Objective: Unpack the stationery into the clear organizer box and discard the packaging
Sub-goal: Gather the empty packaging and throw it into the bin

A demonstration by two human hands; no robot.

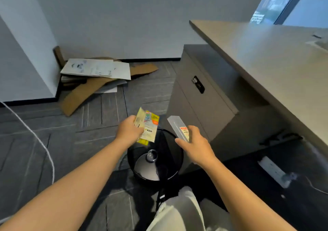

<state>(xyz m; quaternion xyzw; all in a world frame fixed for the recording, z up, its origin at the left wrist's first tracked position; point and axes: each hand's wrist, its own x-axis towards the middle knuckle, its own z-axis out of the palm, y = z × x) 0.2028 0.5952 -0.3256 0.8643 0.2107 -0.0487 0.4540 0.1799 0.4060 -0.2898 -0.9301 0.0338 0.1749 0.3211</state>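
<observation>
Discard step: desk (266, 67) off right, black bin (170, 159) on the floor below both hands, left hand (128, 130) clutching yellow wrapper (148, 127), right hand (194, 144) gripping clear sleeve (177, 128) (organizer not visible), next likely just release over the bin.

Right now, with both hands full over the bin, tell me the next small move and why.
Probably let go of both. The left hand grips the yellow wrapper and the right hand the clear sleeve, both above the open black bin, so they should fall in.
</observation>
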